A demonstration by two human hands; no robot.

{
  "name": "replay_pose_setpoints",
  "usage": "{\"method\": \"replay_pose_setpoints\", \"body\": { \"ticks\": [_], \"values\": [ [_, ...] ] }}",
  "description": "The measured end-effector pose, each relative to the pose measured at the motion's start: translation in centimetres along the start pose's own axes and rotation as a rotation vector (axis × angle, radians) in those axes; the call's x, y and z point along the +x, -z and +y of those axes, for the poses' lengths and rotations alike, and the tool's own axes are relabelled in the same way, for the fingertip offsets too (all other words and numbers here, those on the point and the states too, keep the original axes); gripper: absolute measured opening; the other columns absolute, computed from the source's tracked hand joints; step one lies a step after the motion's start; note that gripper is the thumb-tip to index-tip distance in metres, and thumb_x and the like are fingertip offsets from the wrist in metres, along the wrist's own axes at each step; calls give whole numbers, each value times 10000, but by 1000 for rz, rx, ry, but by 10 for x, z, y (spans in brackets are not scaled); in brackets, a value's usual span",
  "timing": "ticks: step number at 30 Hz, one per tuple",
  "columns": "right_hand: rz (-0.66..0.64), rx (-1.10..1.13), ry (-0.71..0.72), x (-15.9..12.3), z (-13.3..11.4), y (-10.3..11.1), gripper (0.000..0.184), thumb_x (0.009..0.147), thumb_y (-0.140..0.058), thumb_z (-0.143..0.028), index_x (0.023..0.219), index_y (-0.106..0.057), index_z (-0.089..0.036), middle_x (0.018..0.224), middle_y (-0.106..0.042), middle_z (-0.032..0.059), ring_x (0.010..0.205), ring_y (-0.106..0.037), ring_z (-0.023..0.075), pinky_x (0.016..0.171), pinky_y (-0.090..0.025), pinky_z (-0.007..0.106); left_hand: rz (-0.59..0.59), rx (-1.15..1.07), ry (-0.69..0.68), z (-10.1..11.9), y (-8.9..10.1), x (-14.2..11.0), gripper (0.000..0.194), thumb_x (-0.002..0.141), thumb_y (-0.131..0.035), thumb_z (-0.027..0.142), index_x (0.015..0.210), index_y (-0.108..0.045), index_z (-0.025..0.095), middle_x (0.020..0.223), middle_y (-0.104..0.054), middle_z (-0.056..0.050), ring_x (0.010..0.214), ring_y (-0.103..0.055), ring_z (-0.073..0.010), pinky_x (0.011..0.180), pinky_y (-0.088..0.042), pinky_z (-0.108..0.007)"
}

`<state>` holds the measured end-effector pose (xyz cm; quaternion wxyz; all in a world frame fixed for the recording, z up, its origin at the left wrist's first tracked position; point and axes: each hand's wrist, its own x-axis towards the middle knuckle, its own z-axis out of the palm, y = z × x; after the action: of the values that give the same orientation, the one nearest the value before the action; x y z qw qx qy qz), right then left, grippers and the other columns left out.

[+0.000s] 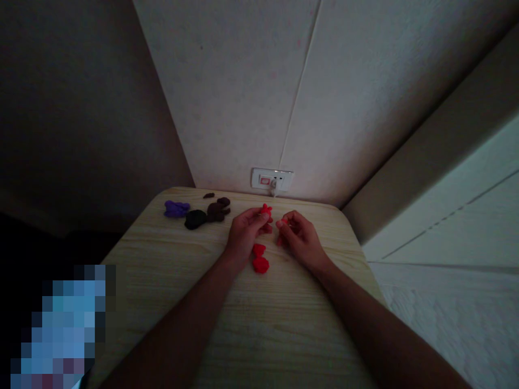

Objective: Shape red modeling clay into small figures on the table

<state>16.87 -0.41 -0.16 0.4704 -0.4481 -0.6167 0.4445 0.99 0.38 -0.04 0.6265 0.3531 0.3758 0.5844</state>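
Observation:
My left hand (245, 232) rests on the light wooden table (174, 281), its fingers pinched on a small piece of red clay (265, 209). My right hand (300, 237) sits close beside it, fingers curled around another bit of red clay (284, 221). Between my wrists, two more red clay lumps (260, 258) lie on the table.
At the table's far left lie a purple clay lump (176, 208), a black lump (195, 219) and dark brown clay pieces (219, 209). A white wall socket (271, 179) sits on the wall behind the table. A pale surface (454, 302) is on the right.

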Motion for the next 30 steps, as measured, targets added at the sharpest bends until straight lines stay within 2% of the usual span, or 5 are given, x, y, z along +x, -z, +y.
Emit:
{"method": "replay_pose_setpoints", "body": {
  "ticks": [7,11,15,21,30],
  "values": [
    [-22,-44,37,0,1,1,330,952,-591,-509,816,-631,-211,678,-655,11,544,-598,146,535,-482,266,3,13,1,0,0,0,333,709,-814,359,935,-738,128,817,-713,-49,640,-620,-125,670,-513,-271],
    [6,-27,26,0,2,-1,315,926,-629,-508,833,-674,-210,700,-688,27,571,-639,168,577,-538,290,8,11,-1,0,0,0,330,710,-815,358,936,-739,129,821,-714,-47,637,-621,-124,676,-516,-274],
    [3,58,-5,1,5,-3,328,880,-681,-525,921,-728,-202,823,-766,70,717,-733,218,731,-618,353,-3,-1,-4,0,0,0,330,710,-818,359,938,-741,133,826,-719,-51,638,-613,-121,675,-512,-273],
    [50,42,30,3,11,-2,305,868,-714,-444,1041,-753,-196,992,-801,90,926,-766,246,882,-612,383,-4,-22,-5,1,-2,0,336,686,-835,362,904,-740,124,789,-709,-44,654,-624,-128,689,-521,-279],
    [4,32,56,4,13,-1,293,898,-674,-405,1087,-755,-197,1074,-792,94,1005,-754,254,964,-585,409,-12,-7,-9,-1,1,1,319,712,-824,355,927,-745,132,801,-720,-39,640,-624,-120,679,-517,-271]
  ]
}}
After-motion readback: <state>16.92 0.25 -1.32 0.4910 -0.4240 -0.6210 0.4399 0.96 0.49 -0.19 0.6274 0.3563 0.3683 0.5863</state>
